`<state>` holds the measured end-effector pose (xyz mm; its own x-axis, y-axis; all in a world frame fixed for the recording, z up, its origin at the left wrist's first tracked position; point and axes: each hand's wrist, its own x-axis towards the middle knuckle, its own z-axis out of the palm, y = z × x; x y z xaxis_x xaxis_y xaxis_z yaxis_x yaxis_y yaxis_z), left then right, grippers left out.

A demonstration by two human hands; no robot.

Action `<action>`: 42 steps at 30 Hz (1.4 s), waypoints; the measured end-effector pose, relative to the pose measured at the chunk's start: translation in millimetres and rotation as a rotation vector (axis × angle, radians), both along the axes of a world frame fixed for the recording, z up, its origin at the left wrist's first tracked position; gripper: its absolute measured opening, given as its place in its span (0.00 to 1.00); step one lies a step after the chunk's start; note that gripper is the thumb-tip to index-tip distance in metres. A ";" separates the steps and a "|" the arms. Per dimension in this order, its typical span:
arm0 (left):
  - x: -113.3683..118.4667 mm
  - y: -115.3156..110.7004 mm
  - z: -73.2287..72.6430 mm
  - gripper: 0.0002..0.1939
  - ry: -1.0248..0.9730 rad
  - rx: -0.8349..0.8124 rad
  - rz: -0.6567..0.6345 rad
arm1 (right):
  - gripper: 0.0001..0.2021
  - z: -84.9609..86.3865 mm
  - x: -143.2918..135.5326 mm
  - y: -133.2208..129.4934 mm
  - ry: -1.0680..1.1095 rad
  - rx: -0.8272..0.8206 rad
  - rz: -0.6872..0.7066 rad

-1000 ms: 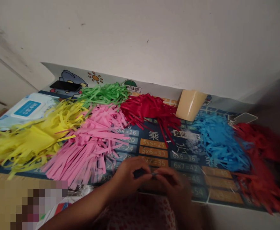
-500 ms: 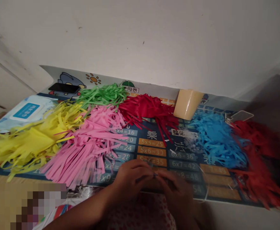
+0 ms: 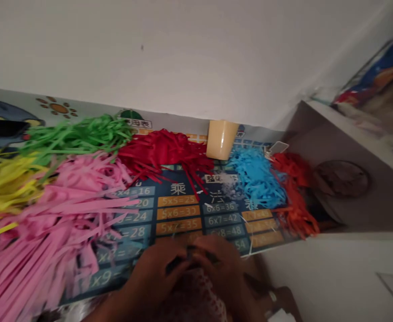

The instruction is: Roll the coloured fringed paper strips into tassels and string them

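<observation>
My left hand (image 3: 158, 268) and my right hand (image 3: 218, 264) meet at the near edge of the printed mat (image 3: 178, 212). Fingers and thumbs of both are pinched together, their tips nearly touching. Whatever small thing they grip is too dark and blurred to make out. Left of my hands lies a large bunch of pink strips (image 3: 58, 214). Beyond them sit dark red strips (image 3: 163, 150), and to the right is a bunch of blue strips (image 3: 258, 176).
Green strips (image 3: 82, 136) and yellow strips (image 3: 8, 188) fill the far left, near a black phone (image 3: 2, 129). A cream cup (image 3: 221, 139) stands against the wall. Orange-red strips (image 3: 295, 192) lie by a grey box-like panel (image 3: 354, 179) on the right.
My view has swung right, so the mat's things appear farther left and more of the right side shows. The wet-wipes pack has left view. Both hands stay pinched together.
</observation>
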<state>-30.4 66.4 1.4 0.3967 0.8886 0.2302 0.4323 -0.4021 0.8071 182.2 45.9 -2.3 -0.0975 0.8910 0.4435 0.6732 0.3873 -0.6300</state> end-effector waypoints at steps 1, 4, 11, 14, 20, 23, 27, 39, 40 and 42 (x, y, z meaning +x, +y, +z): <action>-1.2 0.7 1.1 0.07 -0.043 -0.049 -0.052 | 0.10 -3.8 20.8 3.7 -0.018 -0.026 -0.080; -2.3 5.1 4.9 0.08 -0.185 -0.263 -0.121 | 0.15 -17.9 88.7 20.3 -0.086 -0.136 -0.424; 20.0 9.1 0.1 0.18 -0.648 -0.994 0.051 | 0.16 -18.9 96.3 34.5 -0.019 -0.309 -0.375; 22.9 7.8 -5.6 0.23 -0.838 -1.144 0.172 | 0.13 1.7 41.7 15.3 0.259 -0.458 -0.205; 14.1 5.1 -11.8 0.26 -0.973 -1.162 0.274 | 0.14 8.6 -27.0 -1.1 0.703 -0.832 0.022; 9.6 4.4 -8.5 0.24 -0.969 -1.140 0.259 | 0.15 0.0 -33.9 2.8 0.735 -0.866 0.038; 6.1 3.1 -7.8 0.24 -0.969 -1.127 0.250 | 0.14 0.6 -36.0 3.3 0.678 -0.867 0.011; -4.7 -9.3 3.2 0.11 -0.318 -0.623 0.152 | 0.17 0.3 -36.3 9.9 0.728 -0.951 0.151; -5.8 -11.1 4.6 0.10 -0.232 -0.565 0.153 | 0.14 -0.3 -37.8 9.2 0.653 -0.928 0.167; -7.1 -14.8 5.2 0.08 -0.081 -0.456 0.161 | 0.10 -1.4 -44.0 7.2 0.469 -0.820 0.187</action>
